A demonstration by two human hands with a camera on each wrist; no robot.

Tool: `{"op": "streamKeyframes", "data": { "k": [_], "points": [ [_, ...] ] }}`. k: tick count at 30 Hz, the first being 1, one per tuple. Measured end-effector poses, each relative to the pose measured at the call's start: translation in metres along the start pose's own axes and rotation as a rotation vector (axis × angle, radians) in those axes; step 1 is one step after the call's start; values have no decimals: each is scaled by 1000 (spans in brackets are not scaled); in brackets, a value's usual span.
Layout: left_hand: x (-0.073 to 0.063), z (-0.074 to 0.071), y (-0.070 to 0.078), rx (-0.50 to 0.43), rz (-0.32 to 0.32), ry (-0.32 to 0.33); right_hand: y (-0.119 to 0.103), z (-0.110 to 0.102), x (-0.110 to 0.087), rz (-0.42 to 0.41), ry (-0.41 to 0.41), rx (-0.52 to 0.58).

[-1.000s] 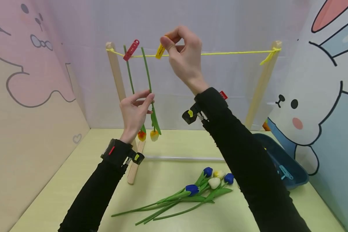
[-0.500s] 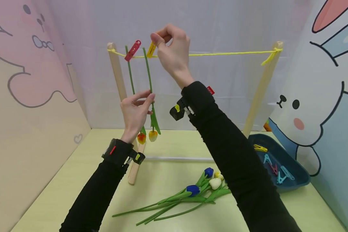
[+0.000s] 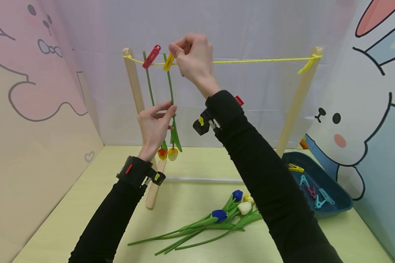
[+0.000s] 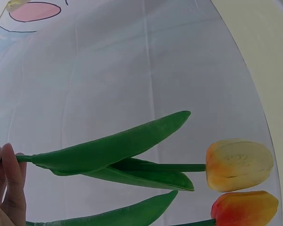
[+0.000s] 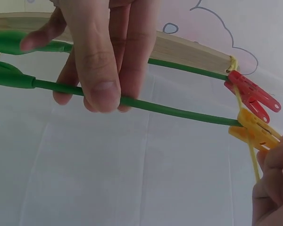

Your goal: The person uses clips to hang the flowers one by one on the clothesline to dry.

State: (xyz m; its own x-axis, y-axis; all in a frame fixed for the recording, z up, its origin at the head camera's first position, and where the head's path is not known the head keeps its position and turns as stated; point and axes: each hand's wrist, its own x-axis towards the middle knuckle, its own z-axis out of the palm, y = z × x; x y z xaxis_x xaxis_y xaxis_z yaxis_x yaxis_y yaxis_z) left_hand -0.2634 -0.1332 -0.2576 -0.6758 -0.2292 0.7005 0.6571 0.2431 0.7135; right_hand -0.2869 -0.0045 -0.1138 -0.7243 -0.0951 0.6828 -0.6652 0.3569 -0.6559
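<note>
My left hand (image 3: 154,126) pinches the green stem of a pale yellow tulip (image 4: 239,165), which hangs head down. With thumb and fingers my right hand (image 3: 195,60) grips a yellow clothespin (image 5: 257,129) at the yellow string (image 3: 256,59). In the right wrist view the clothespin's jaws sit over the stem's end and the string. Just left of it, a red clothespin (image 3: 151,57) fixes an orange-red tulip (image 3: 162,153) to the same string, also upside down. The two blooms hang side by side, close together in the left wrist view.
Wooden posts (image 3: 297,102) carry the string, with a pale bar (image 3: 204,180) low between them. On the table lie several tulips (image 3: 218,215), blue, white and yellow. A dark blue basin (image 3: 343,202) at the right holds several clothespins (image 3: 324,197). My right sleeve covers part of the flowers.
My right hand has moved left along the string with the yellow clothespin, which now sits over the pale yellow tulip's stem. My left hand has kept its pinch and barely moved.
</note>
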Motion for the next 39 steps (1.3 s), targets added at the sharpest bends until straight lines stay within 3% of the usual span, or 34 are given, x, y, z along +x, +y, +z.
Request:
{"op": "streamKeyframes", "data": {
  "k": [11,24,28,32,34,39],
  "points": [
    [1,-1,-1,14,23,7,0,-5,0,54,-100,57],
    [0,1,-1,30,-19,9,4,-10,-3,-15,-143,15],
    [-1,2,0,35,-35,10,28,-6,6,-37,-135,9],
    [-3,2,1,43,-32,18,30,-12,-4,-38,-126,20],
    [-5,2,1,41,-33,28,12,-22,-24,-47,-107,34],
    [-16,0,4,27,-7,83,26,-34,-49,-136,-29,115]
  ]
}}
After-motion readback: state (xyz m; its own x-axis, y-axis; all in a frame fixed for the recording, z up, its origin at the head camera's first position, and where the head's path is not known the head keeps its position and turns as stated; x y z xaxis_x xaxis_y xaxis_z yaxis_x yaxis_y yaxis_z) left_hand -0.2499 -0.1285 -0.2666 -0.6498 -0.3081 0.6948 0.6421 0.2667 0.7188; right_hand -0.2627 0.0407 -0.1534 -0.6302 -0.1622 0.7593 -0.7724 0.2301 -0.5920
